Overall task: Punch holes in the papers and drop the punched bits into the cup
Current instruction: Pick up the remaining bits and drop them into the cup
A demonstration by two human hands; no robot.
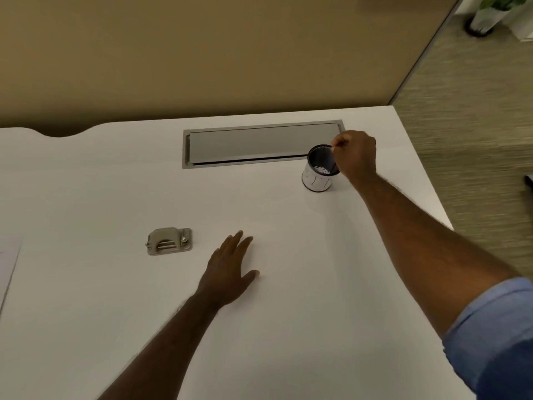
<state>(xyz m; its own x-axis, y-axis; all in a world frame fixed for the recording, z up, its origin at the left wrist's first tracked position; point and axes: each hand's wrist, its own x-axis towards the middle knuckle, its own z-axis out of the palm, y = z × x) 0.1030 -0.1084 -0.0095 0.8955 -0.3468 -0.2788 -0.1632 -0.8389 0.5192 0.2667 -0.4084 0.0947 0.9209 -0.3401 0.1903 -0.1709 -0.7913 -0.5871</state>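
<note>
The white desk (288,313) fills most of what I can see from here, with a grey cable hatch (259,145) let into its far side and a tan partition behind it. At the left edge a sheet of paper (8,267) just shows. Nearer the middle the small metal hole punch (168,241) lies by itself, nobody touching it. The person's left hand (230,272) lies flat on the desk to the right of the punch, fingers straight and spread, holding nothing. Their right hand (356,157) is stretched out to the cup (318,168), which stands just in front of the hatch's right end; its fingertips are pinched together right over the rim, on something too small for me to make out, most likely punched bits. White scraps (322,169) already lie in the bottom. To do this drop well, I'd keep the pinch centred over the mouth and let go low, so nothing flutters onto the desk
</note>
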